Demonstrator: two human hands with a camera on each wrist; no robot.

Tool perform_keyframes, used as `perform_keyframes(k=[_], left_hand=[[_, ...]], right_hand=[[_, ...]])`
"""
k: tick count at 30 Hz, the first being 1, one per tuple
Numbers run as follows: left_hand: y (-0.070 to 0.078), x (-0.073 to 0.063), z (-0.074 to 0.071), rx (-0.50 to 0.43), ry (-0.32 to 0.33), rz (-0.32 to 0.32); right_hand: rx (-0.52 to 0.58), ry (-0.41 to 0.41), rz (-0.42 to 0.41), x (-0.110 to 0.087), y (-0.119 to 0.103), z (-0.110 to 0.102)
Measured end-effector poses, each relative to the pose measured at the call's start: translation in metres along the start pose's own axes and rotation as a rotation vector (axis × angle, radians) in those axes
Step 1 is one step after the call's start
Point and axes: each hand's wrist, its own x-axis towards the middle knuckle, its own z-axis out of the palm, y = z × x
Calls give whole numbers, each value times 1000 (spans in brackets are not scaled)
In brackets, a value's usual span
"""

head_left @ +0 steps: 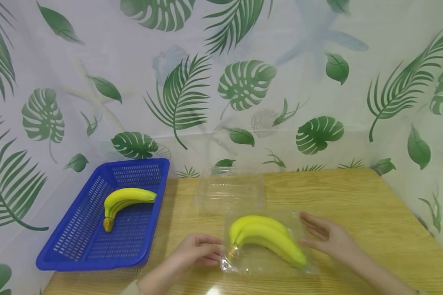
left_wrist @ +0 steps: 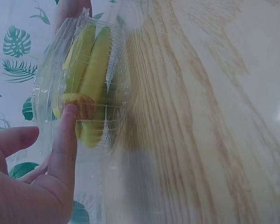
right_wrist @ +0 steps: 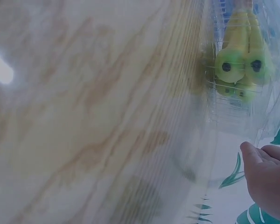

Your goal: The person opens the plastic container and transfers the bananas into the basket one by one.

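Note:
A bunch of bananas [head_left: 267, 237] lies in a clear plastic box [head_left: 251, 266] at the front of the table, stem toward the left. My left hand [head_left: 199, 250] is at the box's left side; in the left wrist view its straight finger [left_wrist: 64, 149] touches the wall by the banana stem [left_wrist: 81, 105], thumb held apart. At the right side is my right hand [head_left: 328, 235], fingers extended, fingertips close to the box's edge. The right wrist view has that hand [right_wrist: 270, 175] just beside the box, below the dark banana tips [right_wrist: 240, 67]. Neither hand grips anything.
A second clear plastic piece [head_left: 230, 190], shaped like a lid, stands behind the box. On the left, a blue plastic basket [head_left: 66, 262] holds another bunch of bananas [head_left: 127, 198]. A leaf-patterned cloth [head_left: 221, 114] hangs behind the wooden table [head_left: 354, 196].

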Motion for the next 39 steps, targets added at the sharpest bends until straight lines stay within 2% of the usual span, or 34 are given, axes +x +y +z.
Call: perform_keyframes(k=[11, 22, 30, 39], left_hand=[[-1, -3, -13, 7, 43, 1], [2, -6, -22, -3, 63, -8], [1, -8, -28, -20, 77, -10], [3, -11, -34, 3, 100, -23]], right_hand=[[34, -26, -31, 14, -7, 9], [41, -13, -57, 24, -14, 16], [23, -37, -37, 34, -17, 18], [50, -53, -58, 42, -23, 23]])
